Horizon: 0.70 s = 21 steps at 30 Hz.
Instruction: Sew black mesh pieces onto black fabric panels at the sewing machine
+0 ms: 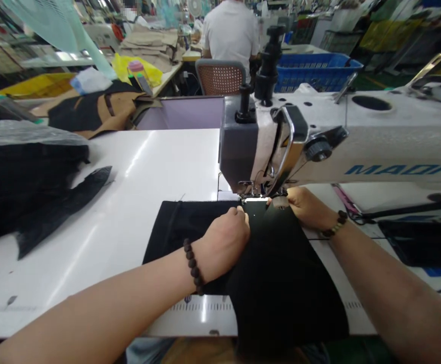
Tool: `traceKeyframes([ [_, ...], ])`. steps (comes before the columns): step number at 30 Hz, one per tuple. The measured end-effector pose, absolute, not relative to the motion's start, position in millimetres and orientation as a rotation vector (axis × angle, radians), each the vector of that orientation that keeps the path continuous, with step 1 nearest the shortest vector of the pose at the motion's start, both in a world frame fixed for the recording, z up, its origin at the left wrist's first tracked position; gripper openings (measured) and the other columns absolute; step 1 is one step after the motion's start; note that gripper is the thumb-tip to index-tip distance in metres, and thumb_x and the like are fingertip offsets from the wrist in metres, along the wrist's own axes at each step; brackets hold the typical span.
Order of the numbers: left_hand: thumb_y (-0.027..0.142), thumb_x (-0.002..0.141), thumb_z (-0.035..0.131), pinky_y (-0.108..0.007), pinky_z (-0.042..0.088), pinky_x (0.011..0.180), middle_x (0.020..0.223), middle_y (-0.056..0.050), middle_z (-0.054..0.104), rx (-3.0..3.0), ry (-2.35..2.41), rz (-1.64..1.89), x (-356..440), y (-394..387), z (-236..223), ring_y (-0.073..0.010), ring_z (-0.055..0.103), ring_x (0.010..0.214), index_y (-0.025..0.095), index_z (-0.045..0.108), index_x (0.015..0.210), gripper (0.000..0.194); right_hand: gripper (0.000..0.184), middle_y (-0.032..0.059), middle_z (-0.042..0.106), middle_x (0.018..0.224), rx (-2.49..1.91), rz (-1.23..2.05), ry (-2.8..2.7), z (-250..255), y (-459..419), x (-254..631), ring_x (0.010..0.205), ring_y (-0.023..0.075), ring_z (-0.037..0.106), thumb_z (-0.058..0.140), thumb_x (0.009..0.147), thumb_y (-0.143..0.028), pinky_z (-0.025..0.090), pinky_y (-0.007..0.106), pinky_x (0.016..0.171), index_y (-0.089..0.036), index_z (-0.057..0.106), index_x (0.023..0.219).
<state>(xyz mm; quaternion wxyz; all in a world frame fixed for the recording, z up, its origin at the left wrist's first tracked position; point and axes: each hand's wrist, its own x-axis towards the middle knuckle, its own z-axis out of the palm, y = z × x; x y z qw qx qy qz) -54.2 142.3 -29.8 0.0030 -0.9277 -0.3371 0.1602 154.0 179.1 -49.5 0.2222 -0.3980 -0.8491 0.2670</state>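
A piece of black fabric (281, 283) lies under the needle area of a sewing machine (239, 141) and hangs over the table's front edge. Its back edge runs level with the presser foot. My left hand (226, 237), with a dark bead bracelet, is closed on the fabric just left of and in front of the needle. To the right of the needle, my right hand (305, 206) grips the fabric's back edge; the machine head hides part of its fingers. A small light shines on the cloth between both hands.
A dark cloth pile (27, 187) under clear plastic lies on the white table (121, 217) at left. A dark flat device (413, 242) rests at right. Behind are a blue basket (319, 68), a chair (222, 76) and a seated person (231, 30).
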Motion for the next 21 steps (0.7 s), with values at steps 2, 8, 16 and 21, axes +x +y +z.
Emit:
traceKeyframes([
  [2, -0.002, 0.073, 0.044, -0.028, 0.043, 0.061, 0.071, -0.009, 0.056, -2.838, -1.060, 0.472, -49, 139, -38, -0.0184, 0.053, 0.068, 0.009, 0.057, 0.071, 0.017, 0.022, 0.0011, 0.060, 0.064, -1.099, 0.748, -2.319, -54, 180, 151, 0.061, 0.0152, 0.054, 0.046, 0.079, -0.020, 0.038, 0.025, 0.056, -0.017, 0.061, 0.064],
  [8, -0.003, 0.071, 0.043, -0.030, 0.040, 0.060, 0.066, -0.008, 0.054, -2.793, -1.024, 0.245, -47, 136, -61, -0.0175, 0.051, 0.064, 0.011, 0.054, 0.065, 0.019, 0.020, 0.0038, 0.063, 0.069, -1.157, 0.759, -2.285, -55, 177, 148, 0.063, 0.0172, 0.056, 0.047, 0.078, -0.023, 0.039, 0.026, 0.057, -0.016, 0.065, 0.072],
  [16, -0.003, 0.073, 0.041, -0.030, 0.042, 0.064, 0.073, -0.011, 0.059, -2.838, -1.099, 0.323, -40, 140, -58, -0.0193, 0.055, 0.071, 0.009, 0.058, 0.072, 0.021, 0.022, 0.0042, 0.064, 0.075, -1.229, 0.725, -2.232, -67, 183, 148, 0.073, 0.0192, 0.058, 0.047, 0.076, -0.029, 0.043, 0.029, 0.067, -0.017, 0.065, 0.077],
  [21, 0.003, 0.076, 0.043, -0.032, 0.044, 0.073, 0.092, -0.016, 0.062, -2.831, -1.077, 0.300, -45, 126, -38, -0.0219, 0.056, 0.088, 0.006, 0.060, 0.088, 0.021, 0.027, 0.0100, 0.063, 0.097, -1.484, 0.564, -2.017, -32, 155, 163, 0.081, 0.0216, 0.059, 0.045, 0.079, -0.027, 0.044, 0.034, 0.073, -0.016, 0.060, 0.098],
])
